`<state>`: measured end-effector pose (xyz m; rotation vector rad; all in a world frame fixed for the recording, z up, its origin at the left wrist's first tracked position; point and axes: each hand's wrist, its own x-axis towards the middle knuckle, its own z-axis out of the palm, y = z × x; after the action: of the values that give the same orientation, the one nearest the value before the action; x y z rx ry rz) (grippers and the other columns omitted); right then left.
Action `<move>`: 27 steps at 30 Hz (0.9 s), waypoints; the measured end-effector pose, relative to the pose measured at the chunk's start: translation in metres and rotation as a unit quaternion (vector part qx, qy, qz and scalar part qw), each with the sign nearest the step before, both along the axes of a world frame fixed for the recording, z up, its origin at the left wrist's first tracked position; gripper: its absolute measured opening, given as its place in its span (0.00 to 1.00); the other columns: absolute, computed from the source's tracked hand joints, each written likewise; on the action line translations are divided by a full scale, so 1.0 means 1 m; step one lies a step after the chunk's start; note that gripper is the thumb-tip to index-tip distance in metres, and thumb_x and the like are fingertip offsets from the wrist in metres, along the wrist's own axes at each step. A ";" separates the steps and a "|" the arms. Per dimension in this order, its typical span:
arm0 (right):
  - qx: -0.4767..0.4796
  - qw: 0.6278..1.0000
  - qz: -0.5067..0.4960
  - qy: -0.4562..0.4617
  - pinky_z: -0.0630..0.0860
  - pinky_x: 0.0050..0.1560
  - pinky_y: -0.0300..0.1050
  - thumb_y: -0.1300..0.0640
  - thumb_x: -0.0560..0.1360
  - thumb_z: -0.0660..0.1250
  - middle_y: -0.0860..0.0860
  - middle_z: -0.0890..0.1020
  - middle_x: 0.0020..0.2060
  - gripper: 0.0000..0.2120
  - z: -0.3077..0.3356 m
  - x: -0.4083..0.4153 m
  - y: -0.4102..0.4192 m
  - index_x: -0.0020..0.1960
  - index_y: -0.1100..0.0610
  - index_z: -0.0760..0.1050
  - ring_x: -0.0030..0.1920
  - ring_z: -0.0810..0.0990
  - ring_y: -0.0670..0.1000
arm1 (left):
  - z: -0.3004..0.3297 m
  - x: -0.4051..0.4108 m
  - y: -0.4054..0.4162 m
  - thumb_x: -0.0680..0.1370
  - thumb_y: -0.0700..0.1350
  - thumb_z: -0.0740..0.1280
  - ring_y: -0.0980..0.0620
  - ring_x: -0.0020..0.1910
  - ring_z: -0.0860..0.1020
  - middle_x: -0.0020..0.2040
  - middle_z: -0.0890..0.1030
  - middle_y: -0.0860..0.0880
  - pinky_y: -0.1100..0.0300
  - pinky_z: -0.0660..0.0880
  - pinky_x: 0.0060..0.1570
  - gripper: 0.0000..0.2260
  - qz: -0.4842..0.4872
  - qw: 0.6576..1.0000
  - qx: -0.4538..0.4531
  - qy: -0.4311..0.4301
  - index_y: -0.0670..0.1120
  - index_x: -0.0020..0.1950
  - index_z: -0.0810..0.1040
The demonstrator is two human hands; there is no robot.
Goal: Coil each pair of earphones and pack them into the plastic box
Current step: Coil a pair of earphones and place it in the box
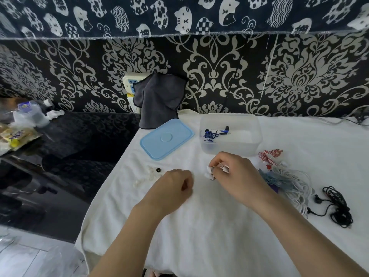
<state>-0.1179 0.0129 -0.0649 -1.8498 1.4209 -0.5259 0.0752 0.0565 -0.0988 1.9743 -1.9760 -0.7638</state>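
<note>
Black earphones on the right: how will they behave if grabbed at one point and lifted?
Probably floppy: the black earphones lie as a loose tangle of thin cable on the cloth, so loops would likely sag and trail. Likely light. One earbud lies apart from the bundle and may dangle or snag on the white cables nearby.

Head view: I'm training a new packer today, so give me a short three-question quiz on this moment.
1. True or false: the light blue plastic lid is on the clear plastic box.
2. Which earphones are in the box: A black, B dark blue, C red-and-white?
3. Which hand pinches small white earphones?

Key: 1 false, it lies beside the box on the white cloth. 2 B, the dark blue earphones. 3 the right hand; the left hand is curled, apparently empty.
</note>
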 end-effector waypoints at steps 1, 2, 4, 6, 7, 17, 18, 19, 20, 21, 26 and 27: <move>-0.002 1.000 -0.002 -0.005 0.74 0.40 0.40 0.55 0.78 0.66 0.43 0.84 0.42 0.04 0.000 0.000 -0.001 0.46 0.48 0.78 0.42 0.80 0.43 | 0.001 0.000 -0.001 0.76 0.40 0.67 0.53 0.39 0.77 0.40 0.78 0.52 0.53 0.78 0.45 0.06 0.008 1.000 -0.009 0.023 0.49 0.41 0.75; 0.002 1.000 -0.003 -0.021 0.73 0.38 0.40 0.55 0.77 0.66 0.42 0.85 0.41 0.04 0.000 0.000 -0.002 0.46 0.47 0.78 0.40 0.79 0.41 | 0.004 0.000 -0.001 0.76 0.40 0.68 0.53 0.39 0.78 0.41 0.80 0.52 0.54 0.78 0.44 0.05 0.024 0.998 -0.020 0.053 0.49 0.42 0.76; 0.019 0.998 -0.002 -0.061 0.71 0.35 0.39 0.57 0.77 0.66 0.41 0.86 0.40 0.07 0.002 0.001 -0.003 0.45 0.47 0.79 0.40 0.81 0.38 | 0.013 -0.004 -0.003 0.77 0.39 0.68 0.52 0.40 0.81 0.42 0.81 0.51 0.56 0.79 0.43 0.05 0.063 0.989 -0.039 0.129 0.49 0.45 0.76; 0.027 0.996 0.004 -0.090 0.71 0.34 0.39 0.58 0.77 0.66 0.40 0.85 0.40 0.08 0.004 0.001 -0.003 0.45 0.45 0.80 0.45 0.83 0.41 | 0.022 -0.008 -0.004 0.78 0.39 0.69 0.49 0.40 0.83 0.43 0.82 0.50 0.56 0.80 0.42 0.05 0.088 0.973 -0.040 0.209 0.48 0.47 0.76; 0.032 0.994 0.004 -0.103 0.71 0.32 0.39 0.58 0.76 0.67 0.40 0.85 0.40 0.09 0.006 0.001 -0.003 0.45 0.45 0.80 0.46 0.84 0.44 | 0.025 -0.011 -0.005 0.79 0.39 0.69 0.48 0.40 0.84 0.42 0.82 0.49 0.55 0.81 0.42 0.05 0.091 0.967 -0.037 0.237 0.48 0.47 0.76; 0.063 0.981 -0.007 -0.185 0.73 0.27 0.38 0.58 0.74 0.71 0.47 0.85 0.39 0.07 0.012 0.000 -0.002 0.45 0.46 0.83 0.41 0.83 0.49 | 0.040 -0.015 -0.001 0.77 0.37 0.71 0.44 0.41 0.84 0.42 0.83 0.47 0.46 0.80 0.50 0.05 0.098 0.949 -0.051 0.296 0.47 0.48 0.80; 0.065 0.981 -0.006 -0.184 0.73 0.27 0.38 0.57 0.74 0.71 0.46 0.85 0.39 0.06 0.012 0.000 -0.002 0.46 0.46 0.83 0.38 0.82 0.47 | 0.041 -0.015 0.000 0.77 0.37 0.71 0.44 0.41 0.83 0.42 0.83 0.47 0.46 0.80 0.50 0.05 0.094 0.950 -0.051 0.292 0.48 0.48 0.80; 0.066 0.981 -0.005 -0.184 0.73 0.27 0.38 0.57 0.74 0.72 0.46 0.85 0.38 0.05 0.013 0.000 -0.001 0.46 0.47 0.82 0.36 0.80 0.46 | 0.041 -0.015 0.001 0.77 0.38 0.71 0.44 0.41 0.83 0.41 0.83 0.47 0.46 0.80 0.50 0.06 0.091 0.952 -0.051 0.288 0.48 0.48 0.80; 0.065 0.981 -0.003 -0.183 0.73 0.27 0.39 0.56 0.74 0.72 0.45 0.85 0.38 0.04 0.012 0.000 -0.001 0.46 0.47 0.81 0.35 0.79 0.47 | 0.041 -0.015 0.001 0.77 0.38 0.71 0.44 0.41 0.83 0.41 0.83 0.48 0.45 0.80 0.50 0.06 0.089 0.953 -0.050 0.285 0.49 0.47 0.80; 0.061 0.982 0.002 -0.181 0.73 0.27 0.39 0.56 0.73 0.72 0.45 0.85 0.39 0.04 0.012 0.000 -0.001 0.45 0.47 0.80 0.35 0.79 0.48 | 0.041 -0.015 0.001 0.77 0.38 0.71 0.45 0.41 0.83 0.41 0.83 0.49 0.45 0.80 0.49 0.06 0.087 0.954 -0.050 0.282 0.49 0.47 0.80; 0.044 0.984 0.031 -0.170 0.74 0.29 0.41 0.54 0.73 0.72 0.48 0.84 0.39 0.02 0.013 -0.001 0.000 0.44 0.48 0.80 0.40 0.81 0.53 | 0.042 -0.016 0.001 0.77 0.39 0.72 0.47 0.41 0.83 0.40 0.83 0.52 0.45 0.81 0.49 0.06 0.094 0.957 -0.052 0.269 0.50 0.46 0.79; 0.044 0.984 0.034 -0.170 0.73 0.29 0.41 0.54 0.73 0.72 0.48 0.84 0.38 0.01 0.014 -0.001 0.000 0.44 0.48 0.80 0.41 0.81 0.54 | 0.042 -0.015 0.001 0.77 0.39 0.72 0.47 0.41 0.83 0.41 0.83 0.52 0.45 0.81 0.48 0.06 0.095 0.958 -0.053 0.267 0.50 0.46 0.79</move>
<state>-0.1190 0.0126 -0.0514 -1.6401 1.1301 -0.6955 0.0598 0.0576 -0.0568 1.6403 -1.4590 -0.9886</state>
